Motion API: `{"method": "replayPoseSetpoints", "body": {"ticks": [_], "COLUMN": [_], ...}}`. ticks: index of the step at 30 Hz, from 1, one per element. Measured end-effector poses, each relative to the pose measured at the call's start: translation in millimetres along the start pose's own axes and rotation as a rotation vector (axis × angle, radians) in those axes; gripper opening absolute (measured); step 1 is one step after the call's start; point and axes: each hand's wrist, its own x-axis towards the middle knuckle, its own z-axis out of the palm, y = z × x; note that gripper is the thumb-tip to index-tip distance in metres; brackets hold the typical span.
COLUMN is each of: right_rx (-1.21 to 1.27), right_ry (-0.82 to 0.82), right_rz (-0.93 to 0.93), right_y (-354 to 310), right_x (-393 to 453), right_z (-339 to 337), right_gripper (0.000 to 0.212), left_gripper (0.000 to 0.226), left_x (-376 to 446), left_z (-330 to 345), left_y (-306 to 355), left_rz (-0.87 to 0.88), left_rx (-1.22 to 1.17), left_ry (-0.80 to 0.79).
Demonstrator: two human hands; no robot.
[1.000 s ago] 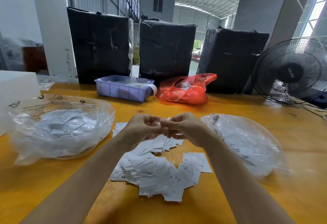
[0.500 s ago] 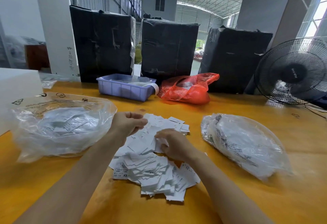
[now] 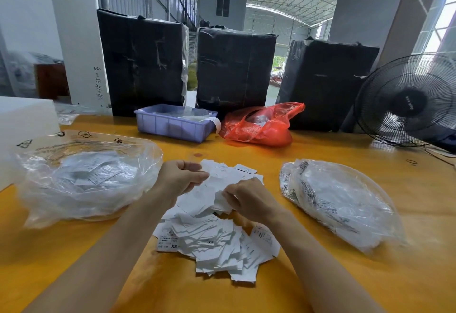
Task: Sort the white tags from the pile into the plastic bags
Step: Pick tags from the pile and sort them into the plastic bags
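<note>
Both hands have dropped from the raised, fingertips-together pose of a second ago and now sit in the far half of the pile of white tags (image 3: 212, 233). Over the last half second they barely shifted, and the bags look untouched.

Left hand (image 3: 181, 179): fingers curled, thumb tip against a tag at the pile's far-left edge. Looks like a pinch, but how many tags it has I can't tell. Right hand (image 3: 249, 198): fingers curled down into the pile, pinching at a tag edge; the fingertips are partly hidden by paper.

Location: the pile is mid-worktop toward the near edge, between the left plastic bag (image 3: 81, 177) and the right plastic bag (image 3: 340, 201). Both bags already hold tags. The left bag touches the left forearm; the right bag sits apart from the pile.

Handling, my read:
- Tags are very light, thin, flexible slips, overlapped and lying flat, so they will cling together and slide in clumps.
- Take one by a free corner or edge with thumb and forefinger. A flat top-down grab likely lifts several.
- Not fragile, but they crease easily.
- The fan (image 3: 409, 100) stands at the far-right corner. If it's running, loose tags could drift.
- Bag film is limp and slippery, so a mouth may need holding open.
</note>
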Motion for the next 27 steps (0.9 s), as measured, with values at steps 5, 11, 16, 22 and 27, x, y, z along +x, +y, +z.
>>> {"method": "replayPoseSetpoints", "body": {"ticks": [5,11,16,22,27], "right_rx": [0.553,1.358,1.497,1.724,1.52], "right_ry": [0.143,0.15,0.08,0.086,0.0], "right_rz": [0.382,0.63,0.614,0.627,0.51], "right_y": [9,24,22,15,7], "right_x": [1,-5,-6,-1,1], "right_z": [-7,-23,-25,-24,-24], "right_gripper": [0.035,0.023,0.011,0.01,0.03], "left_gripper": [0.022,0.019,0.02,0.039,0.005], "left_x": [0,-2,-3,-11,-10], "left_z": [-1,2,5,9,16], "left_y": [0,1,1,6,5], "left_rz": [-0.004,-0.019,-0.026,-0.153,0.035], "left_rx": [-0.005,0.001,-0.016,-0.205,-0.085], "left_ry": [0.002,-0.009,-0.009,-0.175,-0.132]}}
